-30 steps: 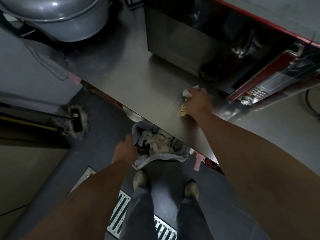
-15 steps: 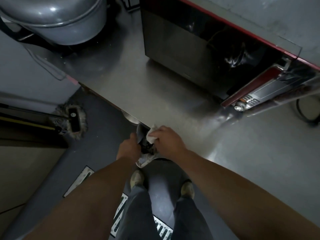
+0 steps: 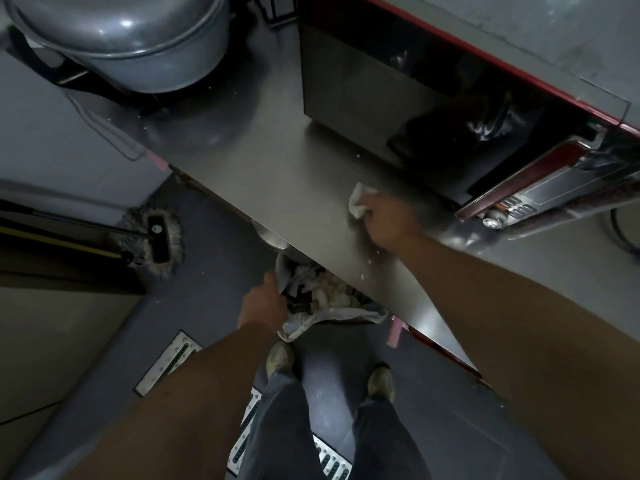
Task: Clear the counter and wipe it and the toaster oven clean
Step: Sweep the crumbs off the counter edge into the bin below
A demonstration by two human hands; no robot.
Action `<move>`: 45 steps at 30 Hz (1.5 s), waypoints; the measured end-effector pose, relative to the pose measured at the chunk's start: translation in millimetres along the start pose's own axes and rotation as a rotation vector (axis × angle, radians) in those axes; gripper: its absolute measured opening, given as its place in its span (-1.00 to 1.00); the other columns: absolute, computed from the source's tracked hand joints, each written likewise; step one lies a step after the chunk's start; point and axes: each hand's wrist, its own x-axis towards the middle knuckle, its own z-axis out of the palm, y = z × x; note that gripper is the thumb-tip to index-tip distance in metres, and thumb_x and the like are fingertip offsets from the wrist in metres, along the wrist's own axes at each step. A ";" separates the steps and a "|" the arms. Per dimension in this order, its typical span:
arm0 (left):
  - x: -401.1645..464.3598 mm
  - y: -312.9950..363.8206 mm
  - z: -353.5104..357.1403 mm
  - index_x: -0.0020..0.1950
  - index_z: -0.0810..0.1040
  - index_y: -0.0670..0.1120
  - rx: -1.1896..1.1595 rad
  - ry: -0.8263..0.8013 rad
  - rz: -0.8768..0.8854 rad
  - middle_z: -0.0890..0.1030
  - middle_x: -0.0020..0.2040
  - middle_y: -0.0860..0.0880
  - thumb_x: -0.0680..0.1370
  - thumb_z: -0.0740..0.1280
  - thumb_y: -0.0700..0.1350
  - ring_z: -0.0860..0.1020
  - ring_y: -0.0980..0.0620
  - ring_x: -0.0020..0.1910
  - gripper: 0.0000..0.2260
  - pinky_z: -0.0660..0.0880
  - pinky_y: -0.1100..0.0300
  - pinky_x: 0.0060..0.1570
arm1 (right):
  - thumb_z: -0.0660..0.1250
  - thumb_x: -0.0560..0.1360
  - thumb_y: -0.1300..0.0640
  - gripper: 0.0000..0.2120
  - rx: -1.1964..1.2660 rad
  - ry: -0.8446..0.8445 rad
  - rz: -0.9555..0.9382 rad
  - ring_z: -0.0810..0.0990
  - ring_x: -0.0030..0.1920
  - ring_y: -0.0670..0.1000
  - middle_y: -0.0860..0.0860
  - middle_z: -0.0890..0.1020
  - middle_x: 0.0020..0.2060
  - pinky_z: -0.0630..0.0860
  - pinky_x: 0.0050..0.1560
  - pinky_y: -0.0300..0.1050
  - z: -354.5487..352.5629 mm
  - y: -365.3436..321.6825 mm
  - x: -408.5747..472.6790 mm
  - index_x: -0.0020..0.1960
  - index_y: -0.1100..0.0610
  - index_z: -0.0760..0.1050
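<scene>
My right hand (image 3: 389,221) grips a crumpled white cloth (image 3: 360,199) and presses it on the steel counter (image 3: 277,174), just in front of the toaster oven (image 3: 433,98). The oven has a dark glass door, red trim and a control panel (image 3: 540,199) at the right. A few pale crumbs (image 3: 367,268) lie on the counter near its front edge, below my right wrist. My left hand (image 3: 265,304) holds the rim of a lined waste bin (image 3: 346,315) full of white scraps, tucked under the counter's edge.
A large grey lidded pot (image 3: 131,39) stands at the counter's back left. On the dark floor lie a mop head (image 3: 156,240) at the left and a metal drain grate (image 3: 249,424) under my feet. A pink tag (image 3: 394,332) hangs from the counter edge.
My right hand moved from the bin at the counter's edge back up onto the counter with the cloth, toward the oven. My left hand stayed on the bin's rim.
</scene>
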 end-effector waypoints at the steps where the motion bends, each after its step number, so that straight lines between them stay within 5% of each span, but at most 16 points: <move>1: -1.6 0.2 0.3 0.44 0.25 -0.15 0.001 -0.005 -0.001 0.56 0.17 -0.35 0.61 0.25 -0.13 0.54 -0.38 0.15 -0.59 0.48 -0.05 0.02 | 0.22 0.57 0.20 -0.62 0.008 -0.004 0.008 0.48 0.30 0.13 0.10 0.46 0.37 0.39 0.32 -0.09 9.3 -0.2 -14.3 0.35 -0.02 0.51; 4: -4.6 2.2 2.2 0.43 0.25 -0.15 0.001 -0.018 0.022 0.57 0.16 -0.33 0.61 0.24 -0.13 0.55 -0.36 0.14 -0.59 0.48 -0.04 0.01 | 0.31 0.46 0.20 -0.63 -0.041 0.038 -0.048 0.53 0.11 0.20 0.12 0.50 0.18 0.48 0.10 -0.05 37.7 -11.4 -71.0 0.24 0.00 0.57; 8: -7.2 5.6 0.8 0.41 0.26 -0.15 0.010 -0.023 0.030 0.58 0.15 -0.32 0.60 0.24 -0.13 0.55 -0.36 0.13 -0.61 0.47 -0.03 -0.02 | 0.31 0.44 0.18 -0.72 0.050 -0.109 -0.236 0.57 0.02 0.14 0.09 0.57 0.03 0.49 0.02 -0.12 46.0 -31.6 -110.3 0.11 0.03 0.64; 13: -15.8 6.5 4.2 0.43 0.24 -0.16 -0.010 -0.027 0.047 0.58 0.14 -0.33 0.60 0.24 -0.14 0.56 -0.35 0.12 -0.58 0.51 -0.06 0.02 | 0.29 0.47 0.20 -0.74 0.155 0.253 -0.101 0.57 0.01 0.17 0.14 0.58 0.05 0.43 -0.02 -0.13 2.2 -26.4 -67.7 0.11 0.15 0.64; 16: -16.5 6.3 8.3 0.42 0.25 -0.15 -0.029 -0.024 0.049 0.58 0.13 -0.33 0.60 0.24 -0.14 0.56 -0.36 0.11 -0.59 0.50 -0.06 0.00 | 0.32 0.48 0.21 -0.76 0.047 0.321 -0.073 0.57 0.00 0.24 0.18 0.57 0.05 0.48 -0.01 -0.04 -25.0 -2.9 -31.8 0.11 0.15 0.64; 21: -14.8 9.6 11.0 0.47 0.22 -0.12 -0.043 -0.040 0.046 0.58 0.15 -0.32 0.61 0.22 -0.13 0.56 -0.35 0.12 -0.57 0.52 -0.05 -0.01 | 0.27 0.50 0.14 -0.71 -0.081 0.087 -0.014 0.56 0.16 0.20 0.16 0.59 0.15 0.48 0.18 -0.02 -13.4 24.4 -29.1 0.18 0.07 0.61; 28: -8.9 10.7 3.0 0.43 0.24 -0.14 -0.027 -0.050 0.046 0.59 0.15 -0.31 0.62 0.22 -0.13 0.56 -0.34 0.13 -0.61 0.50 -0.05 0.01 | 0.34 0.46 0.22 -0.80 0.201 -0.183 -0.262 0.57 -0.12 0.05 0.08 0.65 -0.10 0.46 -0.09 -0.10 30.0 -35.8 -86.5 0.04 0.14 0.67; 32: -6.2 7.7 1.5 0.41 0.26 -0.14 -0.058 -0.038 0.036 0.59 0.13 -0.30 0.62 0.23 -0.14 0.56 -0.34 0.12 -0.62 0.48 -0.04 -0.03 | 0.31 0.51 0.24 -0.77 0.422 0.189 0.077 0.59 0.01 0.09 0.10 0.65 0.02 0.49 0.06 -0.10 13.3 -54.8 -47.0 0.14 0.16 0.61; 37: 2.6 -1.3 -0.6 0.38 0.27 -0.15 -0.109 -0.032 0.011 0.59 0.11 -0.32 0.60 0.23 -0.15 0.56 -0.36 0.09 -0.64 0.49 -0.05 0.01 | 0.25 0.45 0.24 -0.71 0.160 0.524 -0.042 0.54 0.06 0.22 0.17 0.58 0.08 0.51 0.03 0.05 -6.9 -47.8 8.9 0.12 0.14 0.61; 41: 6.8 -6.6 -3.7 0.35 0.29 -0.16 -0.136 -0.020 -0.016 0.58 0.09 -0.34 0.60 0.22 -0.18 0.56 -0.37 0.09 -0.67 0.47 -0.05 -0.01 | 0.25 0.40 0.18 -0.66 -0.181 0.472 0.045 0.54 0.03 0.30 0.23 0.59 0.08 0.48 0.02 0.08 16.4 -16.9 14.0 0.13 0.21 0.60; 45: 16.2 -11.6 -6.6 0.34 0.29 -0.14 -0.145 -0.028 -0.019 0.58 0.10 -0.32 0.60 0.23 -0.16 0.55 -0.35 0.10 -0.67 0.47 -0.03 -0.02 | 0.19 0.51 0.08 -0.52 -0.244 0.386 0.141 0.43 0.33 0.28 0.28 0.50 0.30 0.35 0.35 0.13 56.7 -16.6 4.2 0.35 0.31 0.45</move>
